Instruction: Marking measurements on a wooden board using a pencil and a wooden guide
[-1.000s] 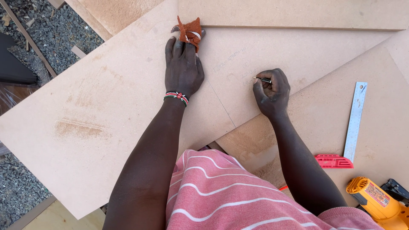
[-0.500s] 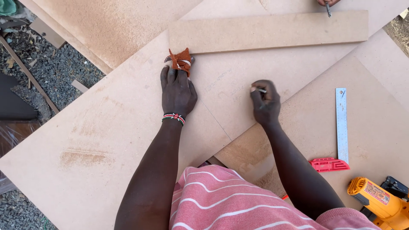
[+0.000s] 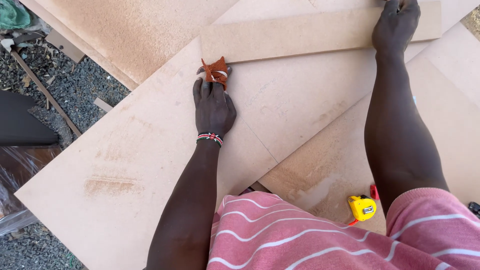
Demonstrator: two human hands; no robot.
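Large tan fibreboard sheets (image 3: 125, 150) are lying overlapped at angles, dusted with sawdust, over grey gravel (image 3: 75, 90) that is showing at the left along with wood offcuts. The left hand (image 3: 214, 107) is pressing flat on the top sheet, its fingers clamping a scrap of red-brown sandpaper (image 3: 216, 71) against the near edge of a long strip (image 3: 300, 35). The right hand (image 3: 396, 21) is reaching far right, fingers curled down on the strip's end; a yellow tape measure (image 3: 362, 208) is sitting near the striped shirt
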